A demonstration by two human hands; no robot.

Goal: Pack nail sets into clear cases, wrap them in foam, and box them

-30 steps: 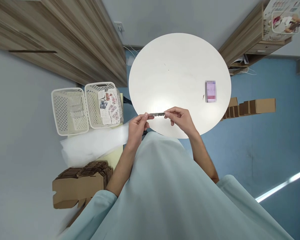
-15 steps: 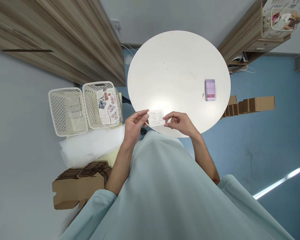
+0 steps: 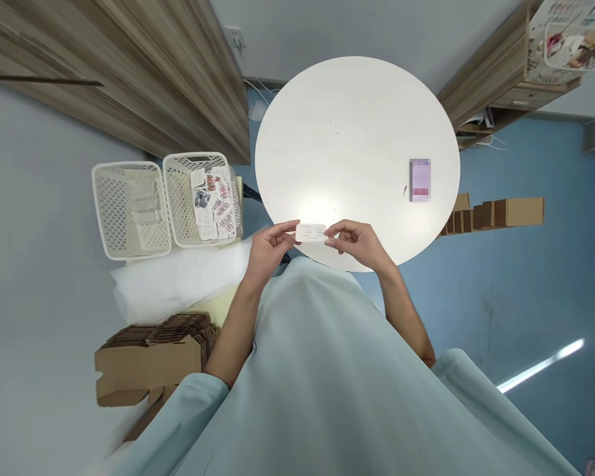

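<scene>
White card, seemingly faintly printed, pinched between both hands.

The small white card, edge-on a second ago and then turned face-up, now tilts flatter and shows narrower. Left hand and right hand sit slightly lower over the table's near rim.

Card between both hands over table near edge, baskets left, boxes right
</scene>
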